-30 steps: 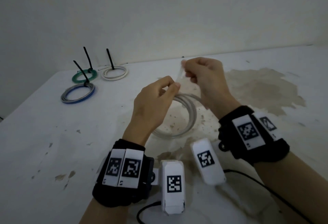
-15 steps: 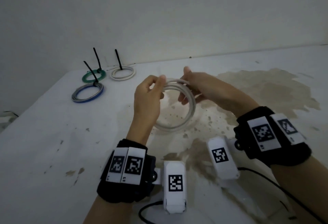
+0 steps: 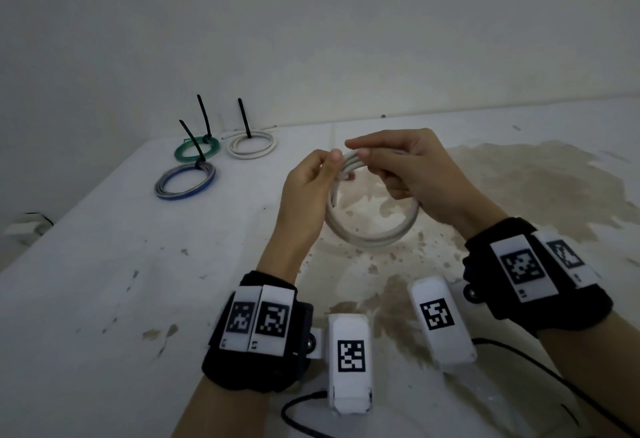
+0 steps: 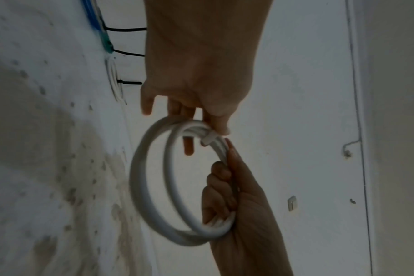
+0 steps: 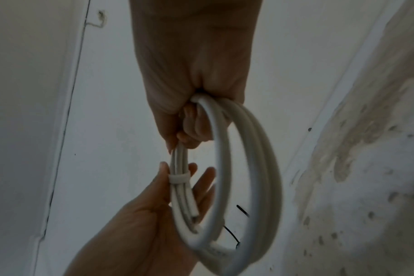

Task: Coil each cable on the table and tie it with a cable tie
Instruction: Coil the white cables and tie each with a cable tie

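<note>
A coiled white cable (image 3: 374, 238) hangs above the table between both hands. A white cable tie (image 5: 179, 178) binds its strands near the top, and it also shows in the left wrist view as the tie (image 4: 209, 139). My left hand (image 3: 322, 169) pinches the coil at the tie, thumb on one side and straight fingers behind. My right hand (image 3: 398, 174) grips the coil's upper right part, fingers curled round the strands (image 5: 196, 119). The tie's tail is not visible.
Three tied coils lie at the far left, each with an upright black tie: green (image 3: 196, 150), white (image 3: 251, 146) and blue-grey (image 3: 185, 181). A loose white wire (image 3: 249, 131) runs along the wall. A brown stain (image 3: 519, 195) covers the table's right part.
One second ago my right hand was pinching the tie's tail up above the coil. It has since come down and closed round the coil; the left hand keeps its pinch.
</note>
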